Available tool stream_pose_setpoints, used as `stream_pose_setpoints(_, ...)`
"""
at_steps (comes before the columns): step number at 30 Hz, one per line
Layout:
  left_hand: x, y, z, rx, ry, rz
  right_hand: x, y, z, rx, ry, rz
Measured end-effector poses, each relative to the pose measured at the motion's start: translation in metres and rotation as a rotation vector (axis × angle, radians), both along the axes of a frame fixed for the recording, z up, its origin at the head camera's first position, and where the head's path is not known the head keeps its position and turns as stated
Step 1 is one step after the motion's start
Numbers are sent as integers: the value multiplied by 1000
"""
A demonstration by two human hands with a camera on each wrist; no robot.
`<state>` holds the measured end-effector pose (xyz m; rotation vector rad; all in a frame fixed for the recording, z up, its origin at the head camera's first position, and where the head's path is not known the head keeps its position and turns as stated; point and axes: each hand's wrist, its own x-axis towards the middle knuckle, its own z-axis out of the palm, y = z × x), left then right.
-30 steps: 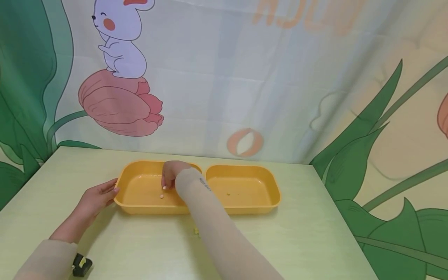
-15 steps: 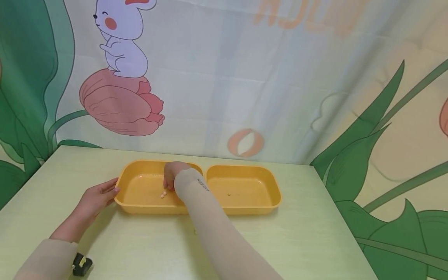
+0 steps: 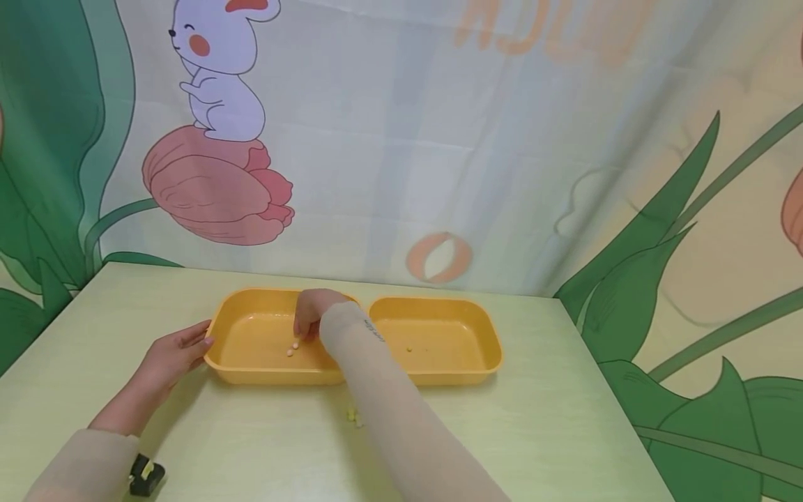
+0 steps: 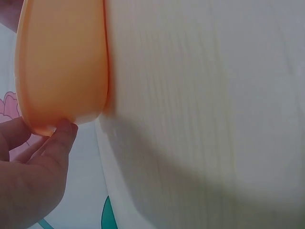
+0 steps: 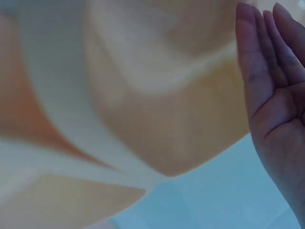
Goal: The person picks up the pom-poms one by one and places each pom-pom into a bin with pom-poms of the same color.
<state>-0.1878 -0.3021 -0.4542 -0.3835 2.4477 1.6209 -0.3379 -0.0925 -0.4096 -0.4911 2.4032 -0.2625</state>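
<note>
Two shallow yellow trays stand side by side in the head view: the left tray (image 3: 251, 376) and the right tray (image 3: 452, 378). My left hand (image 3: 172, 355) touches the outside of the left tray's left end, its fingertips (image 4: 66, 128) against the wall in the left wrist view. Two small pale beads (image 3: 293, 348) lie on the left tray's floor. My right hand (image 3: 314, 314) reaches down into that tray, fingertips right beside the beads. In the right wrist view its visible fingers (image 5: 257, 57) are straight, with the thumb apart from them.
A tiny yellow piece (image 3: 410, 349) lies in the right tray. Small yellow-green pieces (image 3: 351, 415) lie on the table (image 3: 263, 446) in front of the trays, close to the right sleeve (image 3: 401, 418). A small black object (image 3: 147, 476) sits beside the left sleeve. A printed curtain (image 3: 376, 153) hangs behind.
A second before, one bead was at my right fingertips; it now lies on the tray floor near the other bead. My left hand has kept its place on the tray.
</note>
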Motion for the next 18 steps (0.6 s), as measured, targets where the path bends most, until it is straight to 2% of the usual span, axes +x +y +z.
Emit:
stream_pose_setpoints(6, 0, 0, -2, 5, 1, 2, -4, 8, 7, -143, -19, 41)
stream_pose_setpoints(13, -1, -1, -5, 8, 8, 1, -5, 25, 30, -250, -10, 116)
stream_pose_setpoints(18, -1, -2, -4, 4, 17, -1, -3, 39, 43, -322, 2, 97)
